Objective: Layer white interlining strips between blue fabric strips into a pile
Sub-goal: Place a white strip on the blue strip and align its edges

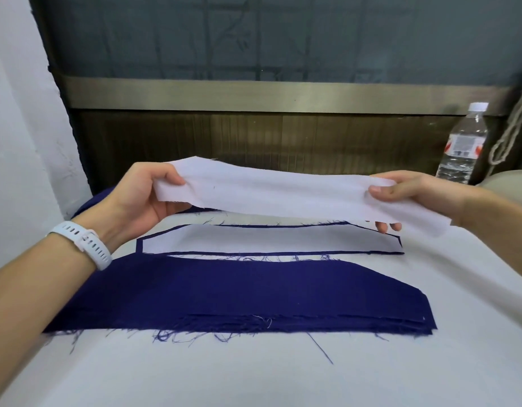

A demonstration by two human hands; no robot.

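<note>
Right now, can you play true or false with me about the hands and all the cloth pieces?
1. The left hand and right hand hold the white strip up in the air. True.
2. The water bottle lies on its side. False: it stands upright at the far right.
3. The blue stack lies nearer the person than the pile. True.
4. The watch is on the right wrist. False: it is on the left wrist.
5. The pile's top piece is blue. False: it is white, with blue edges peeking out underneath.
</note>
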